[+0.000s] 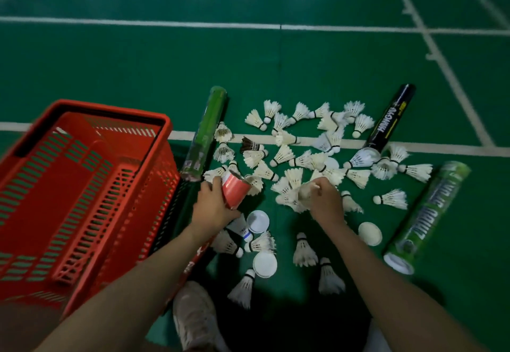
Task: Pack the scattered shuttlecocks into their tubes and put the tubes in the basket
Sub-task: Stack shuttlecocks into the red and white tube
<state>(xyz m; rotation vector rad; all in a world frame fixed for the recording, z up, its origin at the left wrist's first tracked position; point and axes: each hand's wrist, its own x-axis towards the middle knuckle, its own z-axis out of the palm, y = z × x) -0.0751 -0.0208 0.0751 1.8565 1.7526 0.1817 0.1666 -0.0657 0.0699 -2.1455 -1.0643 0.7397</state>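
Left hand (214, 208) grips red tube (235, 189), mouth away; right hand (327, 205) pinches shuttlecock (303, 193).

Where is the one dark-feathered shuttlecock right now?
In the head view the dark-feathered shuttlecock lies left of centre, at the white court line, just right of the green tube beside the red basket.

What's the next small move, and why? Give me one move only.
Probably bring the shuttlecock pinched by the right hand across to the far end of the red tube and slide it in. The left hand grips that tube close beside it, and many loose shuttlecocks lie on the floor.
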